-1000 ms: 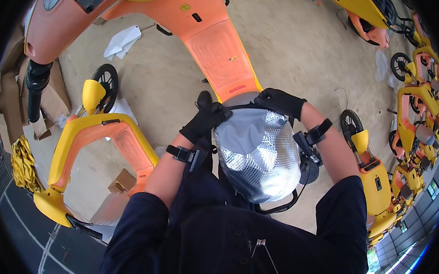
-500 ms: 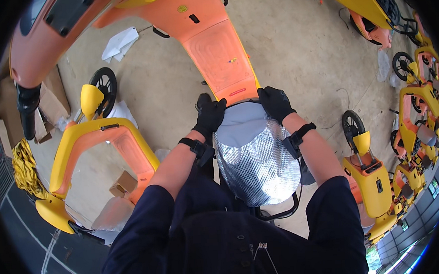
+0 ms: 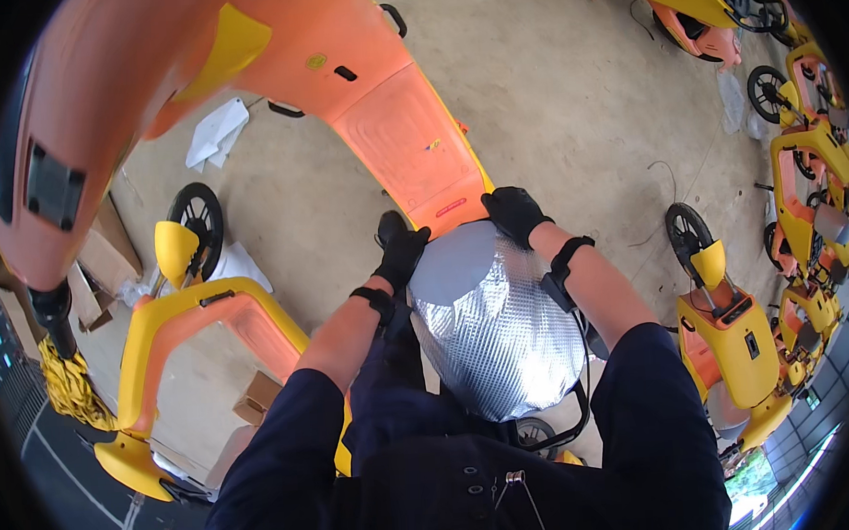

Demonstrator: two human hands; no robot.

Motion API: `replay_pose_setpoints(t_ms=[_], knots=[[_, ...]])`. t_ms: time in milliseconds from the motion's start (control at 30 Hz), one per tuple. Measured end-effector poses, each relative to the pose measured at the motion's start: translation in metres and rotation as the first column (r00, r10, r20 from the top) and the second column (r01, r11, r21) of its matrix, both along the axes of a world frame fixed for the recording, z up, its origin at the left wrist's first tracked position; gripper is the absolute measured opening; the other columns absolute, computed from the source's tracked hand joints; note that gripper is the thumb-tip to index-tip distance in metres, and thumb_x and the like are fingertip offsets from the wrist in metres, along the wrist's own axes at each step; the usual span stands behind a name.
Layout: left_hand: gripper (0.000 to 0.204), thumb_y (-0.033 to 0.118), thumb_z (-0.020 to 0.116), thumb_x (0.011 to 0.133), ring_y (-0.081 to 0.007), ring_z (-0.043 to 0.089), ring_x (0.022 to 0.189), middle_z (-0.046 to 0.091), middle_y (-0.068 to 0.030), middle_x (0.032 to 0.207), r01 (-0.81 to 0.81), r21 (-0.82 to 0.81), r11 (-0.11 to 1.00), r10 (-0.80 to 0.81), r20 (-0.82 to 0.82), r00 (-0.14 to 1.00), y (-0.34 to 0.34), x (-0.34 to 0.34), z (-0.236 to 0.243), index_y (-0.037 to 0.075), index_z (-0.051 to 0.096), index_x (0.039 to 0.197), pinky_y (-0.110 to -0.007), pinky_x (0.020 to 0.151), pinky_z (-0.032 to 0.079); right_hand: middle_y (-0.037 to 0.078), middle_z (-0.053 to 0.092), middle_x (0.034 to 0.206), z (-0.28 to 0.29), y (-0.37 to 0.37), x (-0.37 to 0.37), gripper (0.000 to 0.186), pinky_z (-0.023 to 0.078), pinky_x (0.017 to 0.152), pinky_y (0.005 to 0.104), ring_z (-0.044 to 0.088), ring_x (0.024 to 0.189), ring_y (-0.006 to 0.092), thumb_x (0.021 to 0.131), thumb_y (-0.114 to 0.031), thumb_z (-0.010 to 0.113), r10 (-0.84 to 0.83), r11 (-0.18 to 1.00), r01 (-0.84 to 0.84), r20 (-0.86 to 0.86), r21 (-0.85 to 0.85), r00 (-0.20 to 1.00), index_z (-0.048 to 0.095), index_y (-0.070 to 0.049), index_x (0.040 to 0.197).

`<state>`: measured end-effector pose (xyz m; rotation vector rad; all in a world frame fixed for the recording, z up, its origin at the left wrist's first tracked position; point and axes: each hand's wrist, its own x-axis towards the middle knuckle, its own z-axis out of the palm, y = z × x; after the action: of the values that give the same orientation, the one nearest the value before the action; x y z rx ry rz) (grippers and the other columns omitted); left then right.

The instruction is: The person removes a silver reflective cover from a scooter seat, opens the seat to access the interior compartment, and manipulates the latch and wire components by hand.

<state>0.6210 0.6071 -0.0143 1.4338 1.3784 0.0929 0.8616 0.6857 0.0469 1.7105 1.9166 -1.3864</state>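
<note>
A silver quilted seat cover point(image 3: 505, 342) with a smooth grey front patch lies over the seat of an orange and yellow scooter point(image 3: 403, 136), right in front of my body. My left hand point(image 3: 402, 254), in a black glove, is closed on the cover's front left edge. At the front right edge, my right hand point(image 3: 515, 215), gloved too, is closed with its fingers curled over the rim. The fingertips under the edge are hidden. Just ahead of both hands is the scooter's orange footboard. Black straps with small boxes sit on both wrists.
Another scooter point(image 3: 141, 347) stands at my left, beside cardboard boxes point(image 3: 106, 234) and yellow wrapping point(image 3: 71, 384). Several more scooters point(image 3: 731, 335) line the right side. A white sheet point(image 3: 217, 134) lies on the concrete floor. A black rail point(image 3: 579, 420) curves behind the seat.
The grey patch was wrinkled and bunched; now it lies smooth and the cover looks tauter. Both hands still hold the front edge. The whole view has shifted a little.
</note>
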Motion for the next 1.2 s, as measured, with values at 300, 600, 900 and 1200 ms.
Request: replay_pose_setpoints(t_ms=[300, 600, 900, 1200], knots=[[0.023, 0.011, 0.05, 0.08, -0.032, 0.046, 0.102, 0.049, -0.0196, 0.102, 0.022, -0.131, 0.991, -0.013, 0.067, 0.998, -0.027, -0.02, 0.03, 0.002, 0.051, 0.101, -0.041, 0.083, 0.04, 0.02, 0.047, 0.121, 0.034, -0.006, 0.0, 0.056, 0.041, 0.086, 0.0448, 0.046, 0.109, 0.0375, 0.082, -0.049, 0.045, 0.076, 0.948, -0.172, 0.334, 0.267, 0.939, 0.047, -0.008, 0.12], [0.045, 0.021, 0.047, 0.087, -0.028, 0.052, 0.093, 0.053, -0.0193, 0.102, -0.708, 0.206, 0.676, 0.675, 0.213, 0.707, -0.05, 0.012, 0.06, 0.003, 0.036, 0.127, -0.037, 0.083, 0.041, 0.022, 0.057, 0.098, 0.075, -0.083, 0.035, 0.047, 0.043, 0.08, 0.0401, 0.055, 0.092, 0.0343, 0.09, -0.032, 0.043, -0.229, 0.971, 0.235, -0.103, 0.047, 0.968, 0.038, 0.0, 0.124], [0.036, 0.029, 0.039, 0.091, -0.0339, 0.055, 0.089, 0.057, -0.0214, 0.094, -0.613, -0.104, 0.783, 0.619, 0.032, 0.785, -0.055, -0.003, 0.135, 0.0, 0.046, 0.112, -0.039, 0.08, 0.043, 0.01, 0.04, 0.131, 0.056, -0.107, 0.047, 0.058, 0.026, 0.101, 0.0308, 0.037, 0.119, 0.0191, 0.093, -0.044, 0.028, -0.485, 0.87, 0.48, -0.367, -0.111, 0.794, 0.031, -0.002, 0.132], [0.033, 0.028, 0.045, 0.089, -0.0218, 0.058, 0.072, 0.06, -0.0121, 0.084, -0.698, -0.572, 0.43, 0.898, 0.195, 0.394, -0.096, -0.006, 0.088, -0.002, 0.055, 0.099, -0.033, 0.066, 0.046, 0.009, 0.046, 0.123, 0.053, -0.104, 0.043, 0.051, 0.034, 0.095, 0.0296, 0.044, 0.11, 0.0176, 0.093, -0.039, 0.035, -0.488, 0.87, 0.494, -0.189, -0.018, 0.852, 0.039, -0.002, 0.127]])
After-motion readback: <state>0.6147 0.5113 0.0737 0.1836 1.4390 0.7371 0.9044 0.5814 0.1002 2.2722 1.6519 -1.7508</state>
